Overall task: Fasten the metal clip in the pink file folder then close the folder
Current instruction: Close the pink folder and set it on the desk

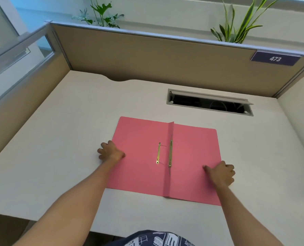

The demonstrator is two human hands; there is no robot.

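The left hand [110,152] rests at the left edge of the pink file folder [140,167], fingers curled loosely over the edge with the thumb lying on the inside face. Whether it grips the cover or only presses on it cannot be told. The right hand [221,172] sits at the right edge in a mirrored pose: thumb extended onto the pink surface, fingers bent at the outer border. Its hold is likewise unclear.

The folder lies open and flat on the white desk [58,139], near the front edge, spine running away from the person. A gold metal fastener strip [170,153] lies along the spine crease, with a thin prong projecting toward the person at its near end. A shorter gold clip bar [158,153] lies just left of it on the left cover, separate from the strip.

Beyond the folder, a rectangular cable slot [209,102] is set into the desk with its lid raised. A beige partition [147,57] closes the rear, carrying a purple plate [275,58] marked 473. Green plants [236,23] rise behind the partition.
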